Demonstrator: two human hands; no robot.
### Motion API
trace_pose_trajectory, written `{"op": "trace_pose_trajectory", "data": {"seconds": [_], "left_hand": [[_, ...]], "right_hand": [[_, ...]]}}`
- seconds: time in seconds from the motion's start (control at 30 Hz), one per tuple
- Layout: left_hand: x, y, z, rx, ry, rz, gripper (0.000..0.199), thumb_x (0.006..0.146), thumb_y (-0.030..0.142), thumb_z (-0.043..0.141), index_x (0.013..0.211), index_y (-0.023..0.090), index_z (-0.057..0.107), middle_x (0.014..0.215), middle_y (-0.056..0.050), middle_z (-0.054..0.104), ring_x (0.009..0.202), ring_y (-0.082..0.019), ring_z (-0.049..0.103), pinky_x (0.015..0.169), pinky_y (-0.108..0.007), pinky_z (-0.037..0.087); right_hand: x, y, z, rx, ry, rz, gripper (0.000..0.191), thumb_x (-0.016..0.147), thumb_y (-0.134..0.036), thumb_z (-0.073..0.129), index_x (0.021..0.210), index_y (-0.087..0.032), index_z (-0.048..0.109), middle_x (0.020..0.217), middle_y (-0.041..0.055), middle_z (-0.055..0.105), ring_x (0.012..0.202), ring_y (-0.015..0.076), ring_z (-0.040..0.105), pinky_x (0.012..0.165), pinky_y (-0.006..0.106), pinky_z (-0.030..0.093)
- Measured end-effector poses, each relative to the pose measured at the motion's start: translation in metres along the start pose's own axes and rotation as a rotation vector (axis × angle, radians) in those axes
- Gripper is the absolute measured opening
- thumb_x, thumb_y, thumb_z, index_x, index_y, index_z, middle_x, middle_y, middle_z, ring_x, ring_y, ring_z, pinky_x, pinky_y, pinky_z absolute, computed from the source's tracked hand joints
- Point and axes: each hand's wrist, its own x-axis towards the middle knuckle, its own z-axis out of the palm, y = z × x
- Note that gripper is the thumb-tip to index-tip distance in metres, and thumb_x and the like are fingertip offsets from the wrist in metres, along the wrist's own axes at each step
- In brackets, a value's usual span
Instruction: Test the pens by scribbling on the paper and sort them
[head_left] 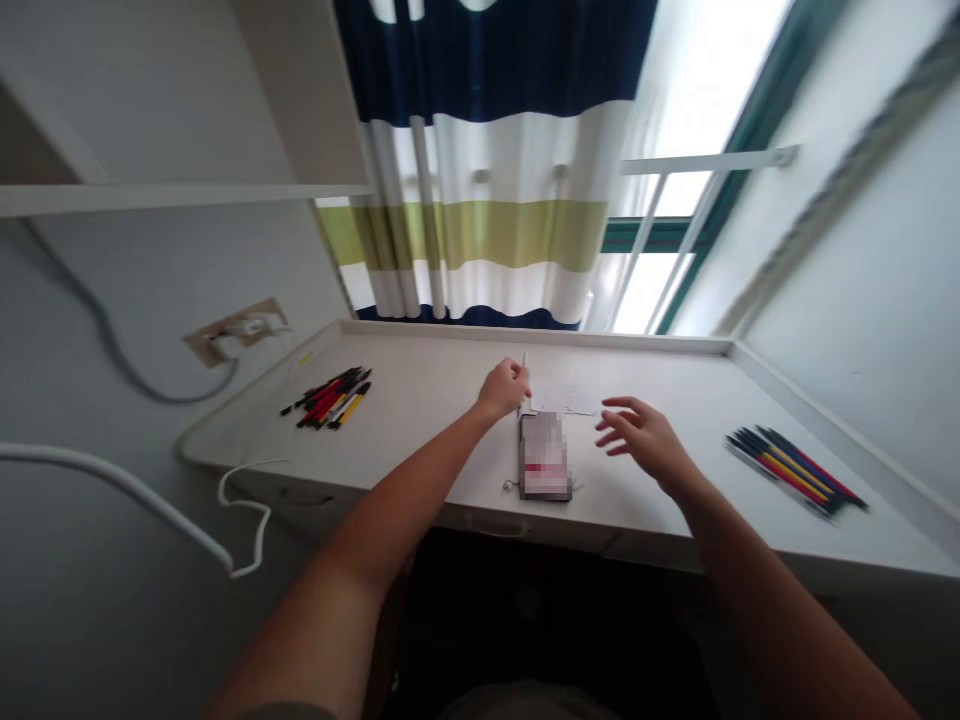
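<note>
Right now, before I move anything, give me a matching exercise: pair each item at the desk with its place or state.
Column 1
1. Left grip
2. Right grip
3. Bundle of red, black and yellow pens
4. Pixelated flat item

Column 2
A. Open, fingers spread, holding nothing
B. Lying at the left end of the white desk
C. Lying near the desk's front edge, between the two grips
D. Closed around a pale pen standing upright

Right pairs: 1-D, 2-A, 3-B, 4-C

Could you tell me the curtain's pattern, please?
The curtain has navy, white and green horizontal stripes; head view.
</note>
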Motion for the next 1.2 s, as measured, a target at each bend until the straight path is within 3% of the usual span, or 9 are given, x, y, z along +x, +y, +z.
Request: {"op": "trace_pose_trajectory", "data": {"seconds": [0.1,0.2,0.27,0.37,0.5,0.67,0.93,1.1,1.2], "left_hand": [[-0.001,0.082,0.091,-0.392,-0.167,0.068,0.022,0.096,0.036,0.064,0.09,0.015,0.067,0.094,-0.01,0.076,0.077,-0.017,0.068,0.073,-0.028,0.052],[-0.017,0.127,0.161,-0.534,-0.306,-0.036,0.021,0.091,0.033,0.07,0.083,0.013,0.069,0.089,-0.009,0.075,0.079,-0.016,0.067,0.07,-0.026,0.051],[-0.028,0.138,0.197,-0.508,-0.405,-0.124,0.021,0.09,0.031,0.072,0.08,0.013,0.068,0.083,-0.009,0.074,0.075,-0.016,0.067,0.065,-0.025,0.05],[-0.042,0.141,0.24,-0.44,-0.492,-0.216,0.021,0.09,0.027,0.071,0.077,0.011,0.067,0.073,-0.008,0.071,0.063,-0.014,0.066,0.059,-0.025,0.049],[-0.047,0.145,0.271,-0.354,-0.614,-0.28,0.022,0.087,0.019,0.074,0.068,0.011,0.065,0.058,-0.005,0.065,0.057,-0.015,0.066,0.06,-0.026,0.056],[-0.033,0.154,0.269,-0.093,-0.731,-0.091,0.03,0.087,0.025,0.075,0.063,0.011,0.064,0.062,-0.009,0.07,0.054,-0.017,0.068,0.058,-0.029,0.058],[-0.026,0.161,0.233,0.074,-0.759,0.059,0.024,0.094,0.033,0.067,0.082,0.013,0.063,0.084,-0.013,0.079,0.055,-0.016,0.07,0.054,-0.025,0.053],[-0.021,0.148,0.182,-0.027,-0.744,0.064,0.02,0.095,0.033,0.065,0.091,0.014,0.063,0.091,-0.012,0.08,0.062,-0.015,0.071,0.055,-0.023,0.052],[-0.01,0.118,0.133,-0.108,-0.572,0.1,0.015,0.094,0.03,0.065,0.096,0.015,0.063,0.093,-0.012,0.079,0.067,-0.016,0.072,0.059,-0.024,0.053]], "right_hand": [[0.003,0.009,-0.02,0.005,0.128,-0.147,0.049,0.087,-0.05,0.07,0.123,-0.017,0.062,0.092,0.0098,0.077,0.079,0.0235,0.075,0.068,0.037,0.062],[-0.004,0.029,-0.064,-0.119,0.371,-0.226,0.039,0.089,-0.049,0.068,0.109,-0.016,0.068,0.083,0.0086,0.076,0.074,0.0234,0.073,0.072,0.038,0.06],[-0.018,0.046,-0.097,-0.258,0.485,-0.218,0.036,0.089,-0.05,0.068,0.103,-0.017,0.07,0.079,0.0081,0.075,0.07,0.0236,0.071,0.07,0.037,0.057],[-0.04,0.071,-0.131,-0.472,0.506,-0.164,0.033,0.088,-0.046,0.07,0.104,-0.017,0.071,0.079,0.0076,0.075,0.07,0.0237,0.069,0.069,0.036,0.054],[-0.055,0.097,-0.144,-0.69,0.469,-0.126,0.019,0.091,-0.029,0.061,0.101,-0.017,0.071,0.087,0.0096,0.075,0.078,0.0245,0.068,0.076,0.035,0.051],[-0.058,0.107,-0.136,-0.947,0.451,-0.161,0.023,0.097,-0.024,0.049,0.098,-0.016,0.071,0.095,0.0149,0.072,0.094,0.0297,0.063,0.088,0.039,0.047],[-0.059,0.105,-0.14,-1.148,0.525,-0.057,0.033,0.098,-0.02,0.043,0.098,-0.011,0.075,0.098,0.0207,0.069,0.095,0.0331,0.057,0.084,0.043,0.044],[-0.054,0.088,-0.124,-1.239,0.582,-0.097,0.033,0.096,-0.023,0.047,0.109,-0.01,0.074,0.104,0.023,0.067,0.1,0.0366,0.055,0.083,0.046,0.042],[-0.031,0.055,-0.088,-1.203,0.479,-0.258,0.034,0.097,-0.029,0.049,0.116,-0.012,0.072,0.106,0.0208,0.069,0.1,0.0349,0.057,0.087,0.045,0.041]]}}
